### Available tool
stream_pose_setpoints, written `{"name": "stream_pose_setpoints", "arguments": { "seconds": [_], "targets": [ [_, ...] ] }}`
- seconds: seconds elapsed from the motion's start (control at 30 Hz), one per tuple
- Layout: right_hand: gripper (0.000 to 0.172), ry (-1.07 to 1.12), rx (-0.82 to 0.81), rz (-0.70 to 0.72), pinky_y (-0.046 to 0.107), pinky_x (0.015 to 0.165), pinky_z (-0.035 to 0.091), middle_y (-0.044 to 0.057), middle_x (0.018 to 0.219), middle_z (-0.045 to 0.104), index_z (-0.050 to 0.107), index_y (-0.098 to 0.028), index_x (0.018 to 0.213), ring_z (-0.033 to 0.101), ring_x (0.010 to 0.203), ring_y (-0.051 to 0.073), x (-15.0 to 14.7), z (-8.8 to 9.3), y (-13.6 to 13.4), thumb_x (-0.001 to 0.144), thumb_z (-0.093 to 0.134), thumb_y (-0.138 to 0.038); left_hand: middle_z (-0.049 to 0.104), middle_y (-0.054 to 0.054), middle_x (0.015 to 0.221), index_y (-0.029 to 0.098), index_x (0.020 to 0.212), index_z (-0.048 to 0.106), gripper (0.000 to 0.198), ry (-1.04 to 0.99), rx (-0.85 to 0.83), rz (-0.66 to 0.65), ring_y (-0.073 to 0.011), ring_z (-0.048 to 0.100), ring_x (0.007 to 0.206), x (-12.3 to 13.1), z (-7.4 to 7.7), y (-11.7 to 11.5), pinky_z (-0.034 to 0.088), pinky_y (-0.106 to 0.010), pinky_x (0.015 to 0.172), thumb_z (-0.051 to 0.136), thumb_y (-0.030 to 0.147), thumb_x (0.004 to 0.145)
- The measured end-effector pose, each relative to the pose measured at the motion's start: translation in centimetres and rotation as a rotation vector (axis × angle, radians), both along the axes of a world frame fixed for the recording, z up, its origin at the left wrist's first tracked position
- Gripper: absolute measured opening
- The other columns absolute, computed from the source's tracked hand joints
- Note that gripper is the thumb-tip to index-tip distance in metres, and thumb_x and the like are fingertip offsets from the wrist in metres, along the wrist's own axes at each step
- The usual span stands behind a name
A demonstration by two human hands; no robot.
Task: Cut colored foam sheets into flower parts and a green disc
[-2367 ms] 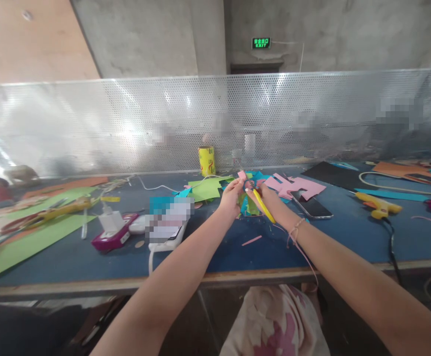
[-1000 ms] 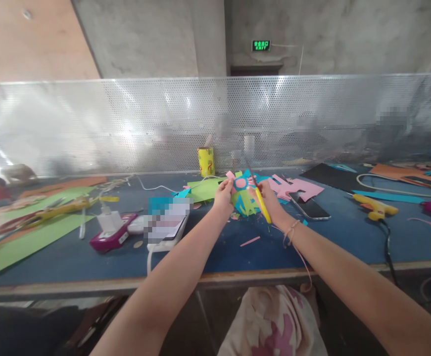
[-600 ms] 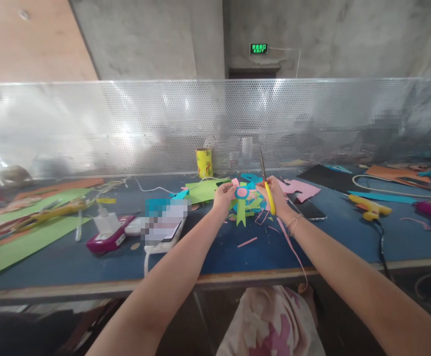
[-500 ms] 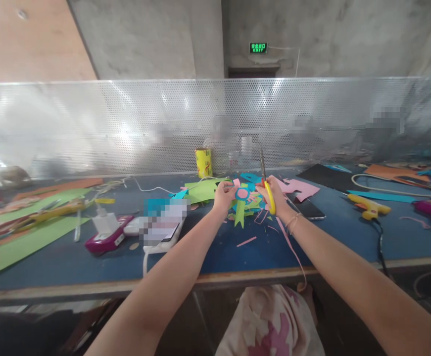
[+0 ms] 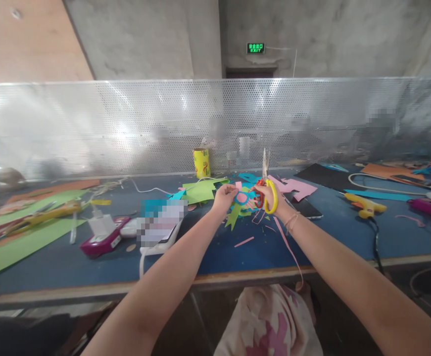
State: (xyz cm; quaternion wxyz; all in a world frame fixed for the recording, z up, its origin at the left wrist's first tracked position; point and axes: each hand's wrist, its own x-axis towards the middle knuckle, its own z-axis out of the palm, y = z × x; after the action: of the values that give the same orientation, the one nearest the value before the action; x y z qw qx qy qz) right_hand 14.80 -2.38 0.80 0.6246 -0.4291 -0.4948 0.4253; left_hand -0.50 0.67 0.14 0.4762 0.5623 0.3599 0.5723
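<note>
My left hand (image 5: 224,197) pinches a small paper cut-out (image 5: 241,199), a blue ring with a pink centre, a pink tab on top and a green forked strip hanging below. In my right hand (image 5: 273,196) are scissors (image 5: 265,170) with yellow and red handles, their blades pointing up and slightly apart. The fingers of my right hand are also close to the cut-out's right edge; whether they touch it I cannot tell. A long pink paper strip (image 5: 288,247) hangs from near my right hand over the table edge.
Pink paper (image 5: 304,189), green paper (image 5: 200,192) and scraps lie around my hands. A yellow glue gun (image 5: 365,204) with a black cord is to the right. On the left are a purple power strip (image 5: 102,242) and green sheets (image 5: 33,243). Behind stands a yellow can (image 5: 201,163) by a perforated metal panel (image 5: 126,128).
The scissors have turned in my right hand, showing both handle loops and slightly parted blades. The cut-out has tilted, its green strip swinging left. The view has shifted slightly.
</note>
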Motion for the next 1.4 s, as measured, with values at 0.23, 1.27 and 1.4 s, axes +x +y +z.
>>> {"name": "stream_pose_setpoints", "arguments": {
  "seconds": [0.23, 1.27, 1.4],
  "targets": [
    [0.031, 0.085, 0.033, 0.072, 0.022, 0.04, 0.037, -0.007, 0.051, 0.045, 0.044, -0.019, 0.066, 0.042, 0.039, 0.007, 0.0, -0.6, 0.4, 0.057, 0.071, -0.032, 0.047, 0.005, 0.051, 0.015, 0.065, 0.055, 0.01, -0.058, -0.07, -0.023, -0.0043, 0.036, 0.045, 0.3, 0.1, 0.0, 0.027, -0.019, 0.047, 0.064, 0.017, 0.062],
    [0.035, -0.06, 0.029, 0.038, 0.025, 0.047, 0.044, -0.008, 0.05, 0.041, 0.04, -0.02, 0.063, 0.045, 0.046, 0.009, -0.1, -0.3, -0.1, 0.053, 0.071, -0.032, 0.044, 0.002, 0.041, 0.014, 0.057, 0.064, 0.03, 0.121, -0.163, -0.09, -0.0062, 0.036, 0.038, -0.4, 0.5, -0.7, 0.029, -0.02, 0.038, 0.072, 0.043, 0.057],
    [0.034, -0.062, 0.009, 0.042, 0.026, 0.05, 0.045, -0.007, 0.051, 0.042, 0.041, -0.02, 0.065, 0.048, 0.051, 0.011, -0.1, -0.4, 0.0, 0.054, 0.071, -0.033, 0.045, 0.002, 0.041, 0.013, 0.061, 0.063, 0.029, -0.013, -0.332, -0.15, -0.0083, 0.04, 0.037, -0.2, 0.5, -0.6, 0.032, -0.022, 0.038, 0.075, 0.039, 0.053]
  ]
}}
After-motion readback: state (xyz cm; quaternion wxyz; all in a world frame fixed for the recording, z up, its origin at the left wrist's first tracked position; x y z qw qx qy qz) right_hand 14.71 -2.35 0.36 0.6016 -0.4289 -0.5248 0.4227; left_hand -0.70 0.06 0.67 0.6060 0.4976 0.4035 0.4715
